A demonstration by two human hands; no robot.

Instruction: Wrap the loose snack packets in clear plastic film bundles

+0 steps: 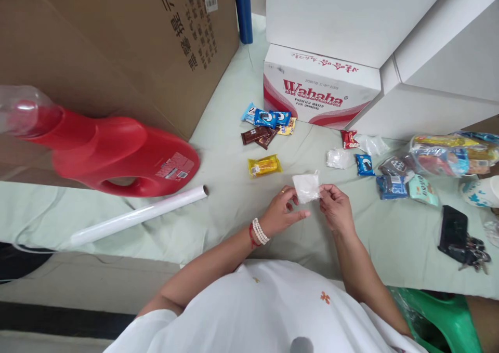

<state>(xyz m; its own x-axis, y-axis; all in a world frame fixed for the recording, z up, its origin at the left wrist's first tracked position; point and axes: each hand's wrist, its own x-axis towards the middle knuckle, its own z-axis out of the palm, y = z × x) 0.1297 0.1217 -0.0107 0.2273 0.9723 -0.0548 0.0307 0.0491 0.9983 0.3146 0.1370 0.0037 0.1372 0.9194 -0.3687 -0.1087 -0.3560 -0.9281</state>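
A small whitish, crinkled plastic packet (306, 186) is up in front of me over the cloth. My right hand (336, 207) pinches its right edge between thumb and fingertips. At the packet's left edge is my left hand (281, 210), its fingers bent and its thumb stretched out below, apart from them; any contact there is hard to make out. Just beyond lies a yellow-wrapped snack (265, 166). Farther back is a pile of blue packets (265, 118), dark brown packets (255, 134) and a yellow packet (287, 128).
Right of my hands lie clear wrappers (340, 158), a red packet (350, 139), blue packets (365, 165), a snack bag (454, 155), a paper cup (481, 192) and keys (473, 254). A red jug (125, 153) and white roll (140, 215) lie left. Behind stands a Wahaba carton (319, 90).
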